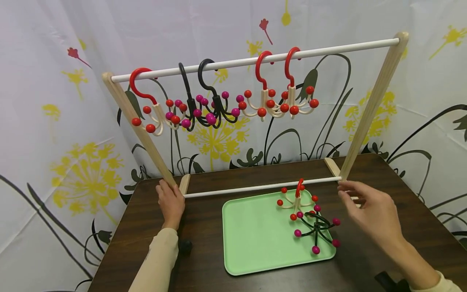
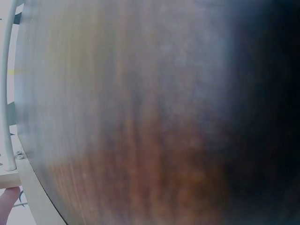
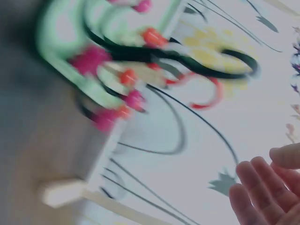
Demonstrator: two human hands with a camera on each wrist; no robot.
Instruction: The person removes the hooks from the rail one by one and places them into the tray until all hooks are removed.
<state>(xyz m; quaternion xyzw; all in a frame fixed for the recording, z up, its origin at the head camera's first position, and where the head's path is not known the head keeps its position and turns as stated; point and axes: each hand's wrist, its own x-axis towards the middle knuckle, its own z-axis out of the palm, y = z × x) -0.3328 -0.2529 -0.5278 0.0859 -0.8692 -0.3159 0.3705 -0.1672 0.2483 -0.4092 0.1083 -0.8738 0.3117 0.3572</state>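
Note:
My left hand (image 1: 170,205) grips the bottom of the left post of a wooden rack (image 1: 136,125), fingers and thumb on either side of its foot. My right hand (image 1: 375,213) is by the rack's right foot, fingers loosely extended and holding nothing; the right wrist view shows its fingers (image 3: 262,194) too. Hooked on the rack's white top rail are red-and-cream hangers (image 1: 264,101) with red balls and black hangers (image 1: 217,105) with magenta balls. On a green tray (image 1: 255,243), a red-hooked hanger (image 1: 297,202) stands behind a black hanger (image 1: 316,229).
The rack's white lower bar (image 1: 255,189) runs behind the tray along the dark wooden table (image 1: 204,227). A flower-patterned curtain (image 1: 226,24) hangs behind. A small dark object (image 1: 185,246) lies near my left forearm. The left wrist view is mostly blurred wood.

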